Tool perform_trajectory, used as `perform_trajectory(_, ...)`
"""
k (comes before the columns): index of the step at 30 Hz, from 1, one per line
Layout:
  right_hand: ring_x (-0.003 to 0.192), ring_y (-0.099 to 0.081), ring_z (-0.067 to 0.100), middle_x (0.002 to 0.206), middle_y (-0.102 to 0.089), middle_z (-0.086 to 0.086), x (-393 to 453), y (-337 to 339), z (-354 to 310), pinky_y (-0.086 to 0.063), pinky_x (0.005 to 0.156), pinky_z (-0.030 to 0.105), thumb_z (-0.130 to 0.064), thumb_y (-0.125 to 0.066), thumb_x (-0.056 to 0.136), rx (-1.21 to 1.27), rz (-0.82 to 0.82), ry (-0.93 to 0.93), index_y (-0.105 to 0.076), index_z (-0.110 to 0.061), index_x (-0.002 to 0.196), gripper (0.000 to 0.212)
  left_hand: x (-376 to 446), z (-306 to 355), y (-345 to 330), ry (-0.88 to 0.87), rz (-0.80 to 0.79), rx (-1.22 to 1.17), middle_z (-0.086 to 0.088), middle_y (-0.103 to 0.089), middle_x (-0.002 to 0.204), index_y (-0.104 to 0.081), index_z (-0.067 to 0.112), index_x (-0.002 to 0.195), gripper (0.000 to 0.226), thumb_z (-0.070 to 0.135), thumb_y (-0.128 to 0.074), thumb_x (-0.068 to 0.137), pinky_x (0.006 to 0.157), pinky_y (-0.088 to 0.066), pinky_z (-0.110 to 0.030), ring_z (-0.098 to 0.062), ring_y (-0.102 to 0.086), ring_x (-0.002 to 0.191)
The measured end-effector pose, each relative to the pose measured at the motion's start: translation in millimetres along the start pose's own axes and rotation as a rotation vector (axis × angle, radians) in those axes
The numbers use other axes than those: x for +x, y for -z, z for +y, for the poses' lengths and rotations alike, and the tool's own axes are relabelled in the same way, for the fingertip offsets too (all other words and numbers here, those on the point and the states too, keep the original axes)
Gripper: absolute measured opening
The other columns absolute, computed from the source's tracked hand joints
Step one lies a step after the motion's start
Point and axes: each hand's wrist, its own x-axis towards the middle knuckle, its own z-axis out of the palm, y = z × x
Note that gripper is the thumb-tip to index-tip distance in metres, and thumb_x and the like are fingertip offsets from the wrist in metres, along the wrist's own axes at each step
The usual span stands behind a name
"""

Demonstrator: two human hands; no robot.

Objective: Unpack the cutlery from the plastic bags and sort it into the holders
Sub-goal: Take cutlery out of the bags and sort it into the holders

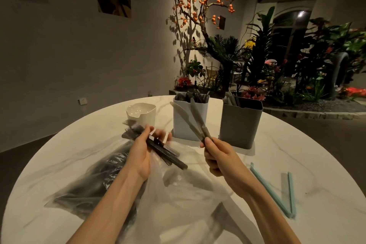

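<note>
On the left part of the round white marble-patterned counter point(297, 154) lies a clear plastic bag of dark cutlery point(93, 180), its contents blurred. Above it the left hand point(142, 152) has its grip closed round a bundle of black plastic forks point(158, 144), tines pointing toward the far left edge, handles toward the centre. Behind this hand, near the far edge, stands a small cream rounded holder point(141, 112). A crumpled clear plastic bag point(186, 184) lies at the counter's centre, between the forearms. To the right of the cream holder, a white rectangular holder point(190, 119) contains dark cutlery. The right hand point(219, 158) pinches two grey-olive plastic knives point(195, 121) by their handles, blades raised in front of the white holder. Just beside it stands a grey rectangular holder point(240, 123) with pale cutlery inside. Near the right edge lie two light blue sealing clips point(281, 194), joined in a V.
</note>
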Motion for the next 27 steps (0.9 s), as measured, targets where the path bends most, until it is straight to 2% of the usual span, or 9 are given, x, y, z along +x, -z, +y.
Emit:
perform_trajectory(3,0.054,-0.031,0.009,0.066,-0.039,-0.001,-2.1,-1.9,-2.0,-0.029,0.049,0.020,-0.031,-0.041,0.108,0.146,-0.095,-0.028,-0.058,-0.004,0.109,0.032,-2.9,-9.5,-2.3,0.069,-0.106,0.143,0.008,-0.032,0.055,-0.061,0.013,0.091,0.015,0.025,-0.061,0.099,0.047,-0.041,-0.018,-0.005,-0.033,0.041)
perform_trajectory(7,0.060,-0.039,0.012,0.073,-0.048,0.002,-3.7,-6.6,-1.4,-0.034,0.055,0.023,-0.025,-0.042,0.108,0.189,-0.205,-0.066,-0.060,-0.005,0.119,0.030,-12.0,-22.6,-8.9,0.007,-0.235,0.434,0.008,-0.028,0.052,-0.059,0.016,0.084,0.017,0.021,-0.074,0.090,0.040,-0.029,-0.017,-0.004,-0.025,0.040)
perform_trajectory(10,0.070,-0.055,0.014,0.084,-0.059,0.007,-6.5,-11.4,-4.2,-0.047,0.067,0.027,-0.014,-0.044,0.107,0.139,-0.284,-0.067,-0.060,-0.006,0.121,0.023,-20.7,-26.8,-9.6,-0.057,-0.251,0.688,0.003,-0.031,0.053,-0.064,0.019,0.071,0.021,0.021,-0.074,0.088,0.048,-0.033,-0.022,-0.008,-0.029,0.041)
perform_trajectory(12,0.066,-0.053,0.012,0.081,-0.057,0.008,-6.5,-15.8,-4.9,-0.048,0.065,0.024,-0.014,-0.046,0.106,0.167,-0.275,-0.092,-0.059,-0.004,0.111,0.017,-24.9,-28.0,-11.4,-0.060,-0.285,0.849,0.000,-0.032,0.056,-0.071,0.022,0.069,0.023,0.022,-0.071,0.092,0.053,-0.034,-0.025,-0.011,-0.030,0.046)
perform_trajectory(14,0.055,-0.039,0.009,0.068,-0.045,0.003,-4.3,-16.9,-5.4,-0.037,0.053,0.020,-0.021,-0.049,0.105,0.221,-0.202,-0.107,-0.056,-0.005,0.101,0.019,-26.0,-28.4,-15.4,-0.007,-0.344,0.776,0.001,-0.027,0.063,-0.073,0.019,0.089,0.005,0.023,-0.071,0.093,0.052,-0.029,-0.024,-0.011,-0.025,0.053)
perform_trajectory(17,0.049,-0.026,0.009,0.059,-0.032,-0.002,-1.6,-12.8,-8.8,-0.024,0.045,0.020,-0.034,-0.057,0.100,0.290,-0.081,-0.086,-0.058,-0.010,0.087,0.027,-22.5,-26.2,-16.4,0.153,-0.337,0.468,-0.002,-0.029,0.072,-0.058,0.004,0.130,0.041,0.015,-0.052,0.091,0.059,-0.023,-0.027,-0.012,-0.023,0.060)
perform_trajectory(19,0.048,-0.024,0.009,0.058,-0.030,-0.001,-2.0,-12.1,-10.3,-0.021,0.045,0.021,-0.035,-0.061,0.096,0.327,-0.045,-0.058,-0.059,-0.013,0.078,0.029,-20.8,-26.1,-14.5,0.169,-0.367,0.423,-0.005,-0.038,0.076,-0.053,0.000,0.138,0.051,0.011,-0.043,0.090,0.061,-0.028,-0.028,-0.014,-0.030,0.063)
perform_trajectory(22,0.051,-0.028,0.011,0.059,-0.032,0.001,-1.8,-14.8,-8.7,-0.025,0.049,0.023,-0.028,-0.055,0.102,0.412,-0.032,-0.007,-0.068,-0.015,0.071,0.036,-21.9,-30.8,-15.1,0.113,-0.417,0.600,-0.007,-0.050,0.085,-0.053,-0.003,0.138,0.045,0.012,-0.048,0.096,0.063,-0.042,-0.027,-0.013,-0.043,0.068)
perform_trajectory(27,0.053,-0.043,0.009,0.060,-0.045,0.001,-2.2,-14.7,-8.0,-0.036,0.053,0.021,-0.015,-0.048,0.105,0.439,0.020,0.115,-0.069,-0.006,0.110,0.024,-28.0,-33.1,-17.8,-0.015,-0.400,0.786,-0.009,-0.064,0.089,-0.061,0.007,0.128,0.031,0.019,-0.047,0.103,0.087,-0.053,-0.039,-0.023,-0.065,0.088)
